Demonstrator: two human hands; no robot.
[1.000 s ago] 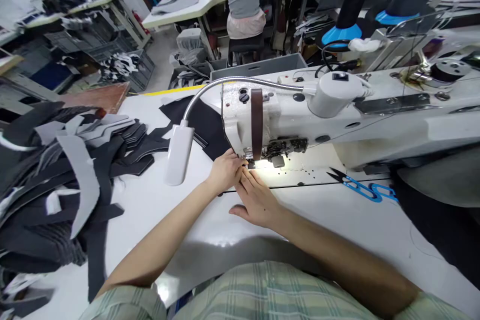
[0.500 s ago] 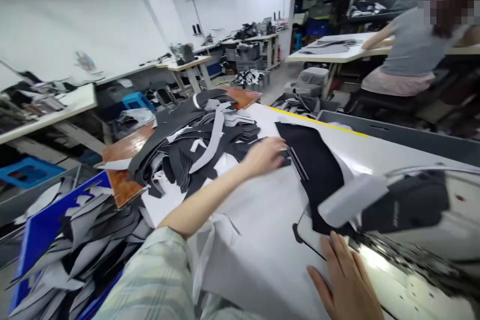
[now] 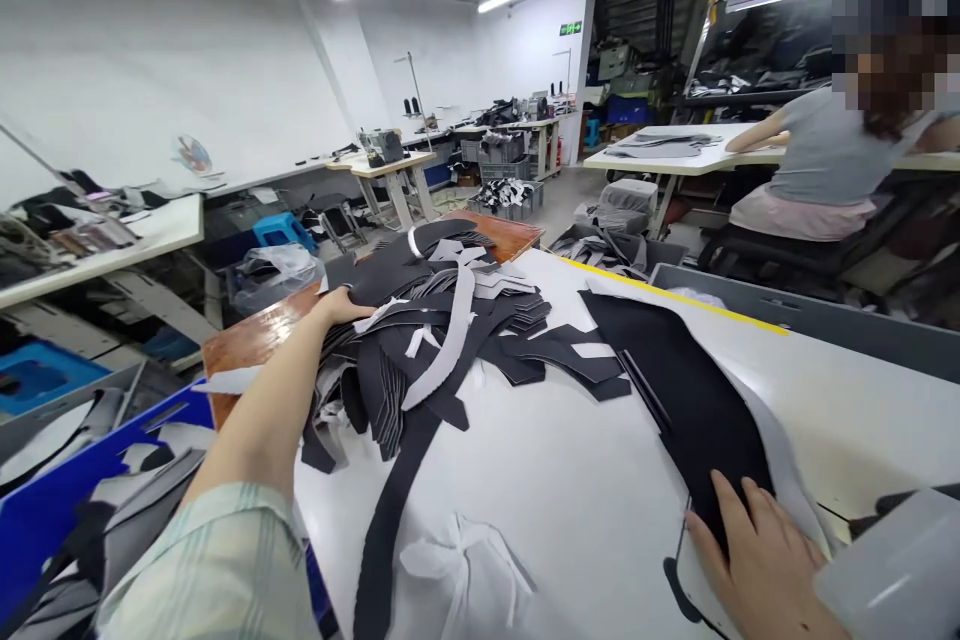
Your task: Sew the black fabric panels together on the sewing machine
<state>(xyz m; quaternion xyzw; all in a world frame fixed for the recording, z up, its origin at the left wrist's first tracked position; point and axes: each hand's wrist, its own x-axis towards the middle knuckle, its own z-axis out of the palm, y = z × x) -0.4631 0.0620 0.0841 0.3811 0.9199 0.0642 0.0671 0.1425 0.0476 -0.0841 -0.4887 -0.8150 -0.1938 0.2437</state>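
Observation:
My left hand (image 3: 341, 305) reaches out to the far left side of a heap of black and grey cut fabric pieces (image 3: 442, 330) on the white table (image 3: 570, 490); its fingers are tucked into the heap and hidden. My right hand (image 3: 757, 560) lies flat, fingers stretched, on a large black fabric piece (image 3: 675, 390) at the lower right, and holds nothing. A white lamp head (image 3: 892, 570) shows at the bottom right corner.
A blue bin (image 3: 45, 510) with grey and black pieces stands at the lower left. A brown board (image 3: 255, 335) lies under the heap's left edge. A person in a grey top (image 3: 832, 155) sits at another table at the right. More work tables fill the back.
My view has swung left, away from the sewing machine. My left hand left the needle area and moved across to the far side of the fabric heap. My right hand now rests on the black piece.

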